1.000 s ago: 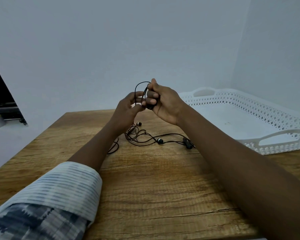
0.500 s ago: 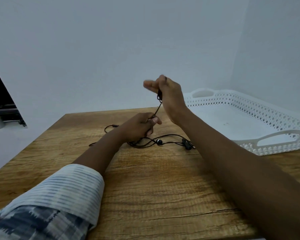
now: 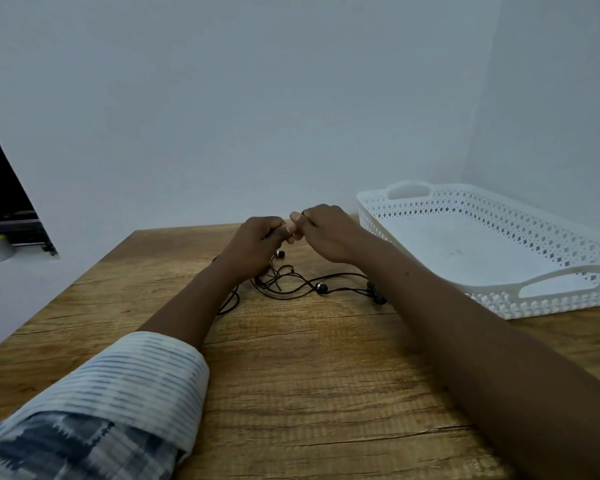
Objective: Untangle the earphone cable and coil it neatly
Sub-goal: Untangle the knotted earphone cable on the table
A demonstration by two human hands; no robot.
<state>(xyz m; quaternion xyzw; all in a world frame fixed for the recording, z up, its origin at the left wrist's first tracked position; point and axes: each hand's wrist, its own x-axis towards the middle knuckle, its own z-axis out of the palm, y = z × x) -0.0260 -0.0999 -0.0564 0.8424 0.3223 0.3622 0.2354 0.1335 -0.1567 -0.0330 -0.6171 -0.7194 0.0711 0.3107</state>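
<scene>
above the table (image 3: 291, 375), left hand (image 3: 257, 244) and right hand (image 3: 326, 233) pinch cable (image 3: 347, 290)

No writing, label, brand mark, number or sign can be read on anything in view.
</scene>
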